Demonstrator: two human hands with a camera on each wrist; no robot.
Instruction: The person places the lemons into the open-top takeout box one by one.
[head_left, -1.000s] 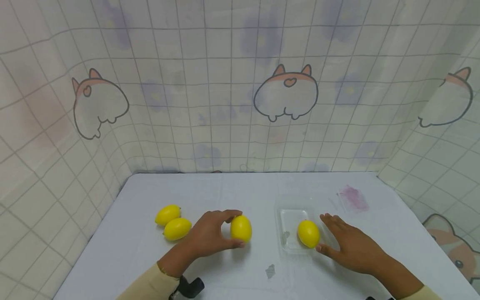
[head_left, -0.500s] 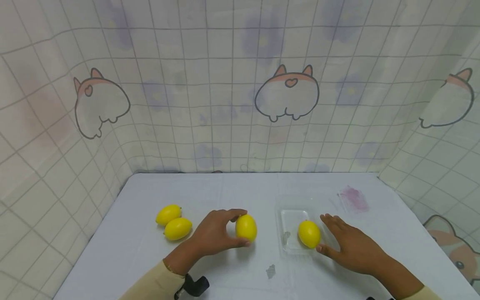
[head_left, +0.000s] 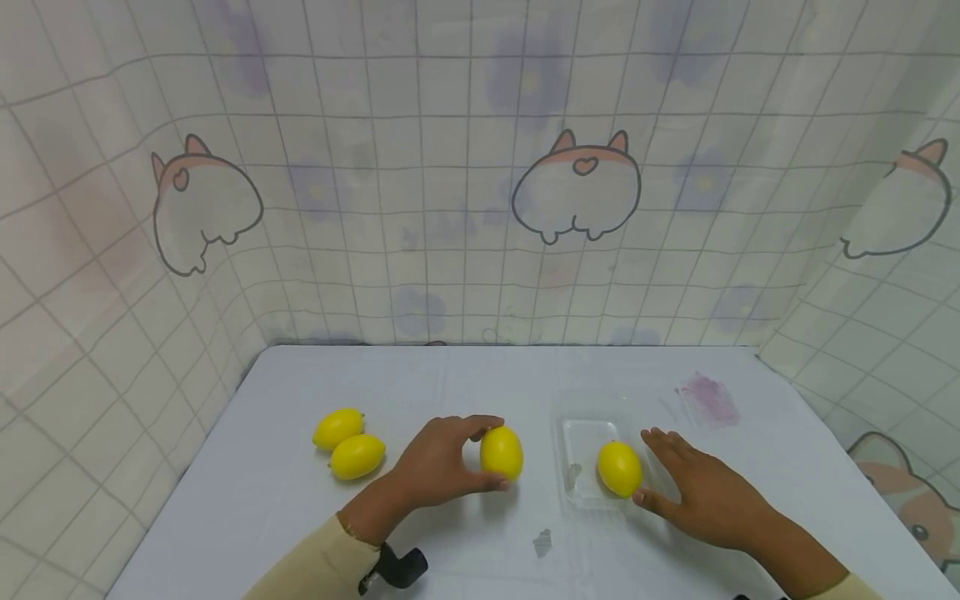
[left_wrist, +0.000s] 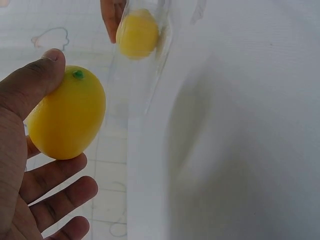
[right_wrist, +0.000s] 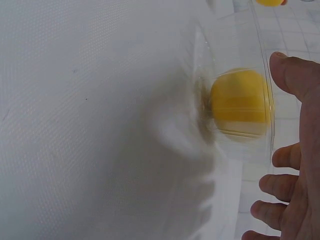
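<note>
My left hand (head_left: 438,462) pinches a yellow lemon (head_left: 502,454) between thumb and fingers, left of the clear plastic container. In the left wrist view, the green stem end of this lemon (left_wrist: 70,112) faces up beside my thumb. A second lemon (head_left: 619,469) lies inside the clear container (head_left: 573,496), toward its right side. My right hand (head_left: 708,492) is at the container's right side, fingers extended and thumb near the rim; whether it touches cannot be told. Through the container's wall, the right wrist view shows the lemon inside (right_wrist: 240,102).
Two more lemons, one behind (head_left: 338,429) and one in front (head_left: 357,457), lie touching or nearly so at the left of the white table (head_left: 420,375). A pink patch (head_left: 708,398) is at the back right. A grey mark (head_left: 542,543) is near the front. Patterned curtains surround the table.
My left hand has moved right with its lemon, closer to the container. My right hand and the other lemons have stayed in place.
</note>
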